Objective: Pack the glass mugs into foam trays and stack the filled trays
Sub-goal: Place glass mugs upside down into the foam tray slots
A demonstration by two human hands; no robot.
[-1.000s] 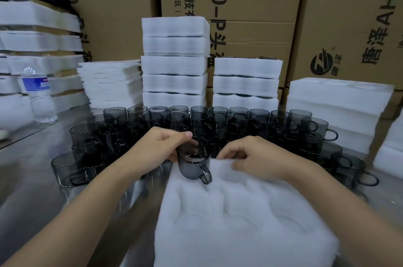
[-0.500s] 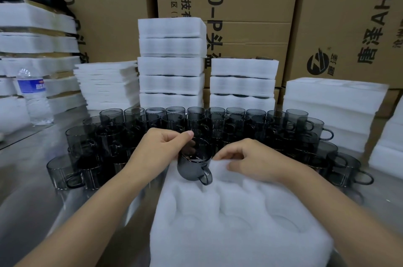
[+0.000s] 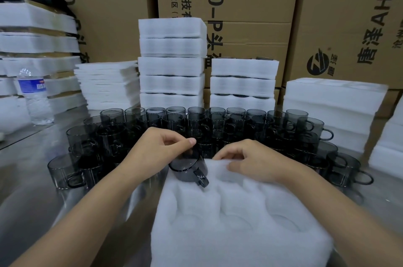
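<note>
- Our left hand (image 3: 157, 153) pinches a smoky glass mug (image 3: 188, 168) at its far end, over the 11 o'clock pocket of the foam tray (image 3: 239, 223).
- The mug is tilted, its axis roughly 12-to-6 and its handle at 5 o'clock.
- Our right hand (image 3: 250, 162) curls its fingers over the tray's far edge.
- We judge the glass rigid, slick and breakable; hold it by the wall or handle.

Bare forearms reach in from near left and near right. The left hand (image 3: 157, 153) grips a tilted glass mug (image 3: 188, 169). The right hand (image 3: 250, 162), fingers curled, seems to pinch the far edge of the foam tray (image 3: 239, 234).
</note>
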